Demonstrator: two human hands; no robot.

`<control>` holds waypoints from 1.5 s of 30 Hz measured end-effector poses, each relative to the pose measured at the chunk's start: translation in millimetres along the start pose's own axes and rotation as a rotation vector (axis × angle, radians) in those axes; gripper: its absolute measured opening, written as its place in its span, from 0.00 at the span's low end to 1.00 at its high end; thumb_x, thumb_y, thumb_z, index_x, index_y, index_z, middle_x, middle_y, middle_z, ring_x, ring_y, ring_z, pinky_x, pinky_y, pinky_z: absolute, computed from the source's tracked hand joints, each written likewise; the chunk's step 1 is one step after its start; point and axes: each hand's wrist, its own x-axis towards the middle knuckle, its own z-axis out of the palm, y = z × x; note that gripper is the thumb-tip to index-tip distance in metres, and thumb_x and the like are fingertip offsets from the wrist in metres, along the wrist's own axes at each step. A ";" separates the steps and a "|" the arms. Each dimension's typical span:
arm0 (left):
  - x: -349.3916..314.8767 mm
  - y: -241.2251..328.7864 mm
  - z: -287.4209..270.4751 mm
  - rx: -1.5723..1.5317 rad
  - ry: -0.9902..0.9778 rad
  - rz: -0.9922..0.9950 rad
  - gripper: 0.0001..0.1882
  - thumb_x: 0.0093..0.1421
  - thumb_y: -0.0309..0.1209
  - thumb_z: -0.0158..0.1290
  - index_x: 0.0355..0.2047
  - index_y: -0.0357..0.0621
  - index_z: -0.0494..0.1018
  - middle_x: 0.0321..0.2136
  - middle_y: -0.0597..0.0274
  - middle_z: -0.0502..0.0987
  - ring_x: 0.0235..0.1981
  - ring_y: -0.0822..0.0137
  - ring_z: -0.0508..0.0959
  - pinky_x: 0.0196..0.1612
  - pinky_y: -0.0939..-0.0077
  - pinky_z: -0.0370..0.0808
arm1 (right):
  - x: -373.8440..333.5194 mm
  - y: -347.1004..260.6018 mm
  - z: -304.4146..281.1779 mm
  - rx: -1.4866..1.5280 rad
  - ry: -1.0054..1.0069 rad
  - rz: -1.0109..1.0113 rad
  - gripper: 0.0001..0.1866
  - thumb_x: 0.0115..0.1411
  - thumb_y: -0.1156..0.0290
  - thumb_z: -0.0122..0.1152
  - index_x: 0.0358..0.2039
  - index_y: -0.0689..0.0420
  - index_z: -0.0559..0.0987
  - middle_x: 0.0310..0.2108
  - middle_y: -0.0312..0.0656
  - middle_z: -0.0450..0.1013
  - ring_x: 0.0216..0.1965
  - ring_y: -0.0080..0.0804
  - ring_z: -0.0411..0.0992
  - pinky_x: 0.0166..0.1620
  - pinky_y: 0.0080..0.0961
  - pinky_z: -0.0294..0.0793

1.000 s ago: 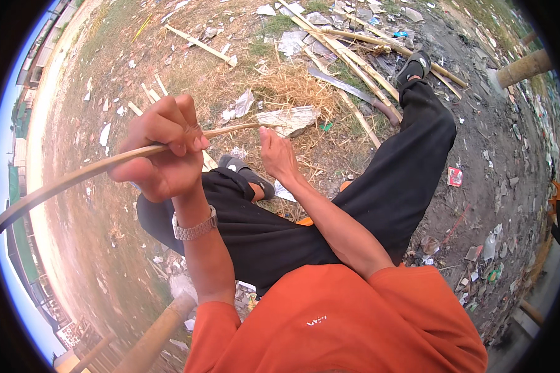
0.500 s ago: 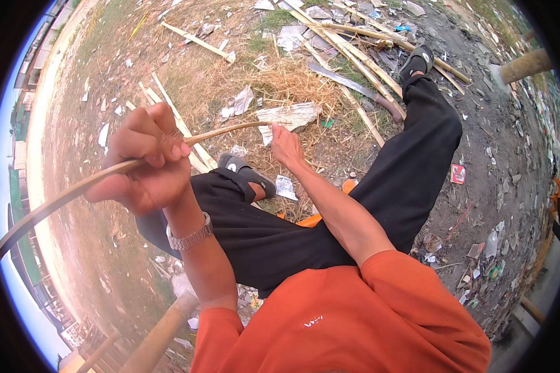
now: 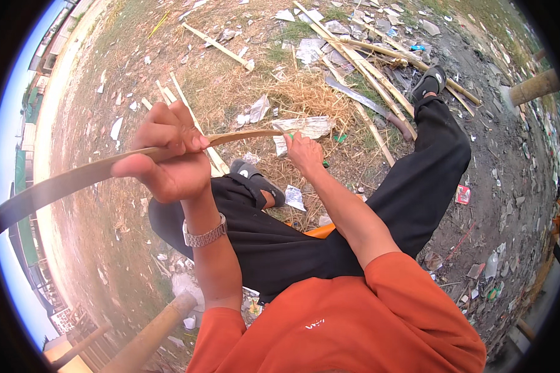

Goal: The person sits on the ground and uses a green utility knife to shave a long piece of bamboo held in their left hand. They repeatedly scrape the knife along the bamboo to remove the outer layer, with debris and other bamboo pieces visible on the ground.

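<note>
A long, thin bamboo strip (image 3: 74, 176) runs from the left rim across to the middle, bowing slightly. My left hand (image 3: 168, 155) is closed on it, fingers curled over the top and thumb stretched out along it below. At the strip's far end, my right hand (image 3: 305, 152) is closed round a small green-handled tool (image 3: 325, 164). Bits of green show at both sides of this fist, and a thin pale tip meets the strip; most of the tool is hidden by the fingers.
Beyond my feet, a machete (image 3: 361, 98) with a brown handle lies beside long split bamboo pieces (image 3: 367, 71). Dry straw-like shavings (image 3: 311, 93) and litter cover the ground. Bamboo posts stand at lower left (image 3: 152, 336) and upper right (image 3: 534, 87).
The strip has turned so that its flat face shows wider. Green now shows at my right hand. The whole scene has shifted slightly right and down.
</note>
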 end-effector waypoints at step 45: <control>-9.2 6.6 21.0 0.160 0.096 0.075 0.35 0.63 0.62 0.28 0.13 0.45 0.58 0.12 0.69 0.55 0.11 0.75 0.58 0.14 0.85 0.55 | -123.9 -119.6 -165.5 0.740 -0.009 -0.170 0.18 0.68 0.60 0.37 0.29 0.62 0.66 0.15 0.61 0.66 0.22 0.64 0.67 0.28 0.52 0.65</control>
